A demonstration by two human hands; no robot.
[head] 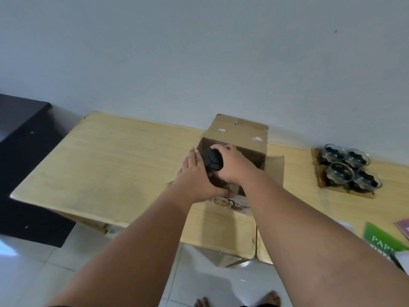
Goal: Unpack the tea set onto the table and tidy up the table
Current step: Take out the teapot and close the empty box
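Teapot: a dark pot with a black lid (212,161) is sitting at the mouth of the cardboard box (241,138), partly inside it.
Right hand (232,166): grasping the pot from the right, fingers curling over the lid.
Left hand (194,176): pressing flat against the pot's left side.
Axis: the pot seems to be tilting up toward the camera.
Glasses (348,168): four are standing on the surface (99,162), well right of the box.

A single head-worn wide-angle view looks forward and steeply down from above the near edge of the table (99,160), close enough that both forearms fill the near foreground. It faces the far wall (199,52), with floor tiles (199,273) at the near bottom edge.
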